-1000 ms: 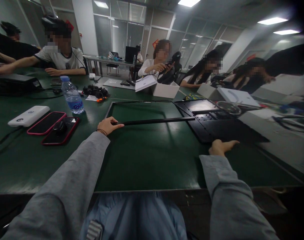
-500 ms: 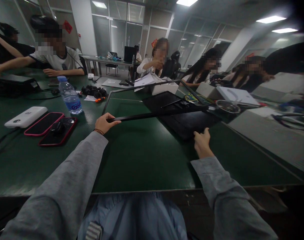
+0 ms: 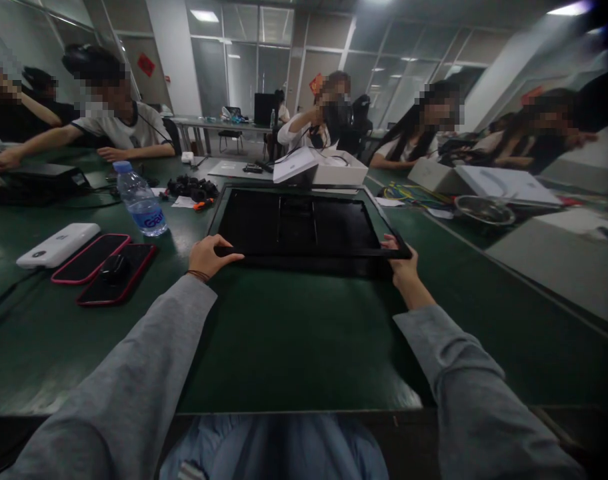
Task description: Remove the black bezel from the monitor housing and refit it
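A thin black rectangular frame (image 3: 304, 253) is raised a little above the green table, roughly level in front of me. My left hand (image 3: 207, 257) pinches its near left corner, thumb along the near bar. At the near right corner, my right hand (image 3: 405, 268) has its fingers wrapped round the frame. Through the opening a black panel (image 3: 249, 223) shows on the table, with two thin upright lines near its middle. The frame's near bar hides part of that panel, and I cannot tell whether the two touch.
To the left are a water bottle (image 3: 143, 203), a white power bank (image 3: 59, 245) and two red-edged phones (image 3: 91, 259). Beyond the frame stands an open white box (image 3: 339, 168). On the right are a metal bowl (image 3: 484, 212) and grey boxes (image 3: 564, 260). Several people sit around the table.
My right hand has gone from the black panel's edge to the frame's right corner. The frame has levelled out, and the panel now lies squarely beneath it instead of slanting off right.
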Motion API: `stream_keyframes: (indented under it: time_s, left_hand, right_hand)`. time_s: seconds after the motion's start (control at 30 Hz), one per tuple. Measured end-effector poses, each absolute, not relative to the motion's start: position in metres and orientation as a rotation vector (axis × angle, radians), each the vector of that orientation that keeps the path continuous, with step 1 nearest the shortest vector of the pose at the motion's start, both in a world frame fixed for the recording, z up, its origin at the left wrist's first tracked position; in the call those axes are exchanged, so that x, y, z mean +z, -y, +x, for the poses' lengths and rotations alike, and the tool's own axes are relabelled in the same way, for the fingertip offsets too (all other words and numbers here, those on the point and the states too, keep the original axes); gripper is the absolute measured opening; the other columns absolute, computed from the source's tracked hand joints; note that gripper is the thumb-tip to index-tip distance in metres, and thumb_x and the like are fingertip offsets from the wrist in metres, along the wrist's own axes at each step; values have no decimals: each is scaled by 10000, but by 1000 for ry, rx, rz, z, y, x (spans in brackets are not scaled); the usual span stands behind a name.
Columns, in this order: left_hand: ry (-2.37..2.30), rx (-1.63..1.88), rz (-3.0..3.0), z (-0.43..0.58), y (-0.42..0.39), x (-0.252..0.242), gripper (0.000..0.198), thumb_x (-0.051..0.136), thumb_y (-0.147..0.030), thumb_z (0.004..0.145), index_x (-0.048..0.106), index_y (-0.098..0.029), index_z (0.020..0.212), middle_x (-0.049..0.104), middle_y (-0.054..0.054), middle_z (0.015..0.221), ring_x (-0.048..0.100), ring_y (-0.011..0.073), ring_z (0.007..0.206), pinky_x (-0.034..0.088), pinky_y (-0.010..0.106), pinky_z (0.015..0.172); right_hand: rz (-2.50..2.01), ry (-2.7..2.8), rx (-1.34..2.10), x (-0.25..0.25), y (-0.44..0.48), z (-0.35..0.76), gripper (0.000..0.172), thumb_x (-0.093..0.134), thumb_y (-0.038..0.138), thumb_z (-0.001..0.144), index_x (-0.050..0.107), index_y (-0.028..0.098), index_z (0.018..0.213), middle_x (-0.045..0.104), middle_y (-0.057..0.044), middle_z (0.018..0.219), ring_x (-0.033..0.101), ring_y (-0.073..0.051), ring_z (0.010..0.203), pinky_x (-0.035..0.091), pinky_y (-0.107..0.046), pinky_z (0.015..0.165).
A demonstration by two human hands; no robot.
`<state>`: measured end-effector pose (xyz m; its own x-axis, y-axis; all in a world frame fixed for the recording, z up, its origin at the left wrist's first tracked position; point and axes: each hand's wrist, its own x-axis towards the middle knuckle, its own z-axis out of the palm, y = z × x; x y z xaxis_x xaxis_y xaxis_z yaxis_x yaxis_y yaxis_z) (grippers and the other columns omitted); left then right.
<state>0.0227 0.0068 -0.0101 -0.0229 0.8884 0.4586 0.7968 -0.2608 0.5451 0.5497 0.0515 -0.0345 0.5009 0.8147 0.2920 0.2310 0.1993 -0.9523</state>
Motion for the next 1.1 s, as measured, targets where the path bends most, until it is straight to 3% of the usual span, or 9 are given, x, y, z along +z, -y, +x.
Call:
stream_keyframes:
  time_s: [0.1,0.17,0.27,0.33,0.43,0.6,0.8,1.1]
  left_hand:
    - [-1869,1099,2178,24,-8,-10,402,892,-546,666,678,-244,825,726,38,930,662,248,928,463,415,941]
    - [-1889,1055,2203,25,-8,-10,405,886,-562,672,681,-253,835,727,37,948,659,259,959,439,436,993]
    - [-1910,1017,2223,25,-8,-10,403,877,-571,683,681,-259,848,728,40,977,653,270,994,418,453,1029]
    - [-1915,1014,2234,24,-8,-10,403,876,-567,685,679,-258,852,727,41,984,653,273,1003,415,457,1034]
    - [-1915,1009,2230,25,-8,-10,402,873,-563,689,677,-252,852,728,46,982,657,275,995,419,455,1021]
    - [-1868,942,2250,28,-9,-12,398,849,-570,718,683,-256,896,744,46,1031,652,278,1040,396,462,1042]
    - [-1814,811,2321,27,-13,-20,350,843,-557,732,708,-274,886,760,28,1035,647,285,1090,249,532,1153]
    - [-1835,633,2354,29,-9,-12,386,803,-631,739,719,-284,887,765,39,1002,647,299,1049,264,541,1100]
  right_hand:
    - [-1314,949,645,-28,-50,562,510,447,672,932,677,239,1073,730,-90,943,712,-214,886,613,-351,771]
    - [-1328,1027,691,-24,-49,567,505,522,657,910,662,237,1153,738,-104,1028,722,-234,967,621,-397,854]
    - [-1399,1192,581,-25,-48,562,617,785,438,747,621,221,1301,727,-109,1138,712,-269,1070,591,-489,989]
    - [-1455,1296,453,-28,-48,552,663,781,311,722,611,190,1351,713,-130,1196,699,-287,1126,550,-533,1061]
    - [-1478,1394,260,-28,-45,539,570,657,207,782,636,145,1348,688,-154,1294,675,-279,1200,494,-515,1147]
    - [-1465,1463,21,-21,-32,533,518,531,132,815,668,147,1314,698,-135,1305,669,-253,1211,496,-469,1142]
    - [-1505,1481,-57,-30,-28,535,488,501,127,825,677,161,1279,723,-125,1235,684,-252,1160,519,-464,1096]
    - [-1600,1455,-12,-49,-38,538,518,536,186,825,638,128,1329,714,-172,1282,689,-280,1178,504,-504,1105]
